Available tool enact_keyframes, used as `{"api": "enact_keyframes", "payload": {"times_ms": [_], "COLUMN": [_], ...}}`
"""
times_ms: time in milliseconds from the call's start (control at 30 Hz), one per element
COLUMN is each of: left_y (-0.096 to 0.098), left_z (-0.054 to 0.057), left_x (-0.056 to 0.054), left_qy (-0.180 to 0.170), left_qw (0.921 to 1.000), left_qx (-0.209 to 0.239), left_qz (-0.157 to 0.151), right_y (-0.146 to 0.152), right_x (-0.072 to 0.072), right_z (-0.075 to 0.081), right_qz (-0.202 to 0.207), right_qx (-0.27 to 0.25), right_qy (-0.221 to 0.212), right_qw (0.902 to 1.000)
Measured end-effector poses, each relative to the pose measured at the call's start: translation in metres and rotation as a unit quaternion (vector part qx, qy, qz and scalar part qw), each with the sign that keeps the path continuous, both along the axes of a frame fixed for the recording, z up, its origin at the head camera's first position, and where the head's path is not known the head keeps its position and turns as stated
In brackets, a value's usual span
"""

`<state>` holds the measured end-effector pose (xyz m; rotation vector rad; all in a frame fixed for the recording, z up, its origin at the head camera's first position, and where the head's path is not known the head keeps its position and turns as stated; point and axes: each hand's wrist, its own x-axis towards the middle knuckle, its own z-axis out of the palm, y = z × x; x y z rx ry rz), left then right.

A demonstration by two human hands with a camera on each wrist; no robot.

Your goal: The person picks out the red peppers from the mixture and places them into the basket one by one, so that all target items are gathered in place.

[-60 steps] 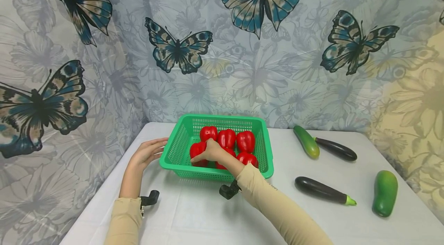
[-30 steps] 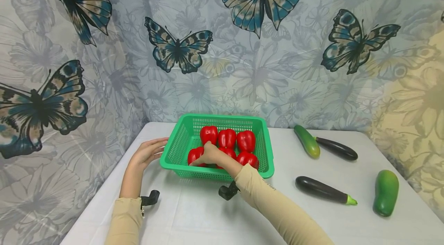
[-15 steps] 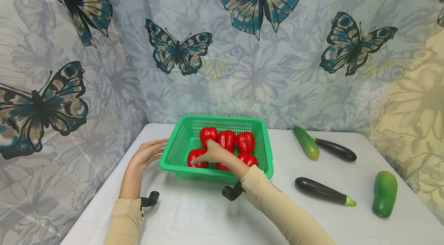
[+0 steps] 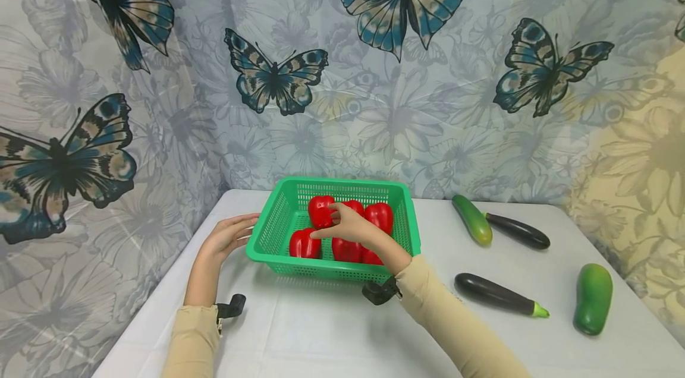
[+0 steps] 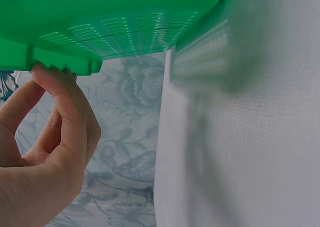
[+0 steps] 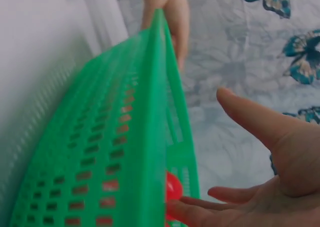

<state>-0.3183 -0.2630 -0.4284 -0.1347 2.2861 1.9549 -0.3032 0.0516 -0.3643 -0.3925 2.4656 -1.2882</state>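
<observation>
A green plastic basket [image 4: 283, 261] holds several red bell peppers, with one bell pepper [image 4: 305, 243] at the front left and another bell pepper [image 4: 321, 211] behind it. My left hand [image 4: 227, 236] rests its fingertips against the basket's left rim from outside; in the left wrist view, the bent fingers [image 5: 70, 107] meet the rim edge. Over the peppers is my right hand [image 4: 355, 228], thumb and fingers spread with nothing between them. It partly hides the middle peppers. In the right wrist view, its thumb [image 6: 255, 117] stands well apart from the fingers.
Right of the basket on the white table [image 4: 299, 330] lie a green cucumber-like vegetable [image 4: 473, 219], an eggplant [image 4: 518, 230], a second eggplant [image 4: 497, 293] and a thick green vegetable [image 4: 593, 299]. Butterfly-printed cloth [image 4: 385, 128] hangs behind and on the left.
The front-left bell pepper has shifted slightly left. My right hand has let go of it and moved up and right over the other peppers. The left hand stays at the rim.
</observation>
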Motion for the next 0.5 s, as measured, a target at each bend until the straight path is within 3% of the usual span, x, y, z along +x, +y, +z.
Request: {"api": "enact_keyframes", "payload": {"times_ms": [200,500], "left_y": [-0.002,-0.003], "left_z": [0.002,0.005], "left_x": [0.003,0.009], "left_qy": [0.001,0.018], "left_qw": [1.0000,0.9997], "left_qx": [0.000,-0.018], "left_qz": [-0.006,0.004], "right_y": [0.024,0.062], "right_x": [0.002,0.002], "right_z": [0.006,0.018], "right_qz": [-0.018,-0.046], "right_qx": [-0.013,-0.021], "right_qy": [0.017,0.080], "right_qw": [0.9996,0.9955]}}
